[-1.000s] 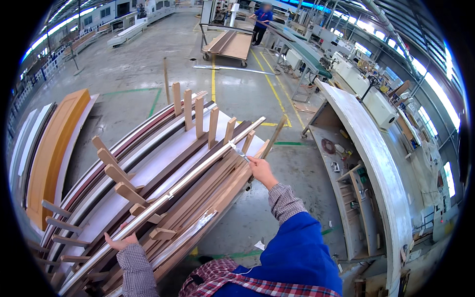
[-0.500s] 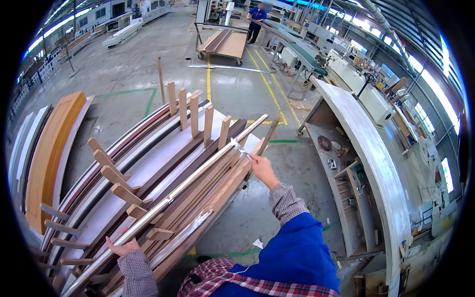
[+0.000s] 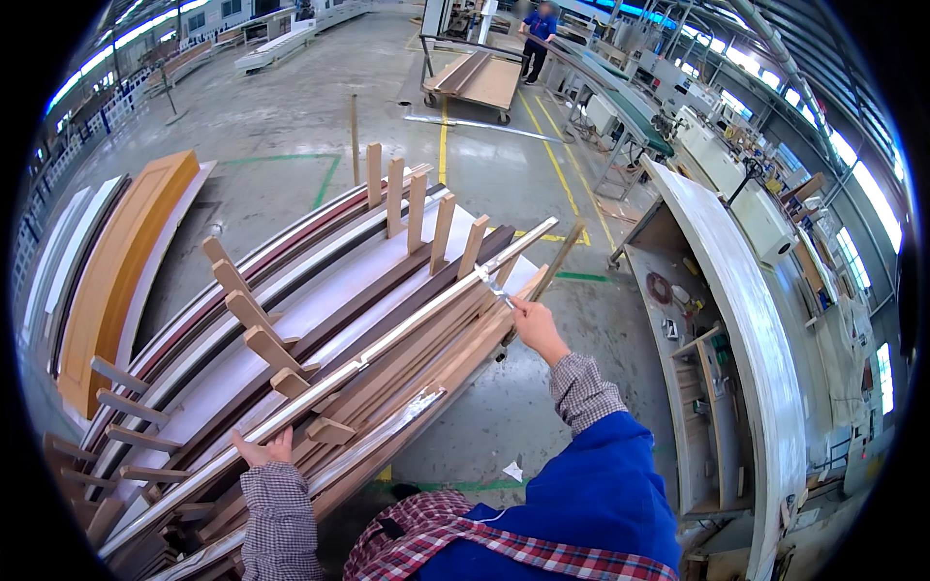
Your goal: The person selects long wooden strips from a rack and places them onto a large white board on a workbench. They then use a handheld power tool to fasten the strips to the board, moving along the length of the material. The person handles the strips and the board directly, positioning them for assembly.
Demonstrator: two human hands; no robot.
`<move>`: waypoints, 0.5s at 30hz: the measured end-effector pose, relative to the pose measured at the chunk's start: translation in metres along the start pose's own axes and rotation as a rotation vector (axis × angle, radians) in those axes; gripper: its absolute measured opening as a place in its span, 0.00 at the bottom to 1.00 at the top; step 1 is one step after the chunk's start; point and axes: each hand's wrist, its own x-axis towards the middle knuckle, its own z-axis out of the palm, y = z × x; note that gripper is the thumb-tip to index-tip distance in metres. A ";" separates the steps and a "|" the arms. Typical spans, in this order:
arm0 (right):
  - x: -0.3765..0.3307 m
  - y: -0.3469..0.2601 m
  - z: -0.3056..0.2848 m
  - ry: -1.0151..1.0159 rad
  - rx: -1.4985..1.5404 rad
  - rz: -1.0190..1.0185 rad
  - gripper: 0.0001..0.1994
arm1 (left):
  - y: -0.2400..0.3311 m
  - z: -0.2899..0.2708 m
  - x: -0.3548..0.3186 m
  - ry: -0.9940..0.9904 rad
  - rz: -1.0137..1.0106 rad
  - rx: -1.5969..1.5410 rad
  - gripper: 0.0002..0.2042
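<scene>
A long pale strip (image 3: pixel 417 327) lies slantwise across a rack loaded with brown and white lengths. Near its lower left part, my left hand (image 3: pixel 263 451) is closed around it, the thumb stretched out along one side. Toward the far end, my right hand (image 3: pixel 539 327) grips a narrow tool with a silvery blade (image 3: pixel 497 290), which looks like a scraper. The blade meets the strip's surface; most of the handle is hidden in my fist. Just beyond the strip stand upright wooden pegs (image 3: pixel 442 232) of the rack.
Foil-like wrap (image 3: pixel 407 418) covers part of a nearer length. An orange-brown panel stack (image 3: pixel 126 281) stands left. At right is a white-topped bench (image 3: pixel 741 320) with an open shelf beneath. A board-laden cart (image 3: pixel 494 82) and a person in blue (image 3: pixel 537 39) are farther off.
The whole scene has shifted right in view. My right hand and the tool have moved slightly back along the strip, and the blade, smeared before, is clearer. My left hand still holds the strip.
</scene>
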 end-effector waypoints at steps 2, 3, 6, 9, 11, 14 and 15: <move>-0.014 -0.018 0.000 -0.031 0.092 0.020 0.15 | 0.002 -0.003 0.005 -0.025 -0.015 0.033 0.40; -0.018 -0.028 -0.001 -0.062 0.112 0.039 0.15 | 0.003 -0.007 0.008 -0.035 -0.021 0.050 0.41; -0.035 -0.055 0.001 -0.146 0.160 0.067 0.15 | 0.006 -0.012 0.009 -0.085 -0.062 0.138 0.43; -0.050 -0.077 0.009 -0.194 0.181 0.018 0.15 | 0.015 -0.020 0.008 -0.124 -0.065 0.256 0.50; -0.061 -0.089 0.013 -0.212 0.186 -0.007 0.15 | 0.019 -0.009 -0.016 -0.033 -0.044 0.329 0.53; -0.079 -0.114 0.016 -0.320 0.226 0.008 0.16 | 0.044 -0.023 -0.046 -0.258 -0.016 0.281 0.52; -0.085 -0.123 0.015 -0.331 0.229 0.009 0.16 | 0.054 -0.029 -0.059 -0.346 -0.015 0.253 0.51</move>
